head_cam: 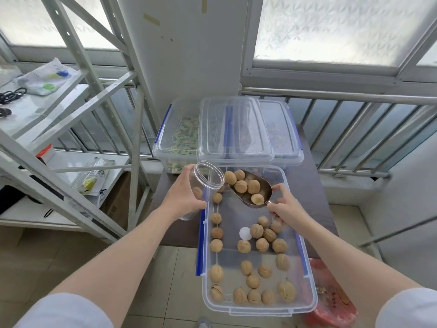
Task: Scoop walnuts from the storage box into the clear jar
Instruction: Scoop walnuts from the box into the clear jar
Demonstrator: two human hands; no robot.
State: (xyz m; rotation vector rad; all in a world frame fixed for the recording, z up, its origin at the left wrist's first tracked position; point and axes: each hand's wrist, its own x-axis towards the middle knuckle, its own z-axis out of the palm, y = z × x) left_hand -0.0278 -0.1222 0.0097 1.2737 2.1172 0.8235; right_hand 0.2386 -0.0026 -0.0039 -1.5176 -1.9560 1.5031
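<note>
A clear storage box (305, 301) with blue clips lies open on a dark table, with several walnuts (256, 230) scattered over its bottom. My left hand (183, 192) grips a clear jar (209, 177), tilted with its mouth toward the right over the box's left rim; a walnut shows inside it. My right hand (285, 207) holds the handle of a metal scoop (264, 191) loaded with several walnuts. The scoop's tip points at the jar's mouth, almost touching it. A small white round disc (245, 233) lies among the walnuts.
Behind the box, lidded clear containers (236, 131) are stacked against a white pillar. A white metal shelf rack (78, 129) with bags stands at left. A steel railing (354, 129) runs along the windows. A red plastic bag (333, 301) lies on the tiled floor at lower right.
</note>
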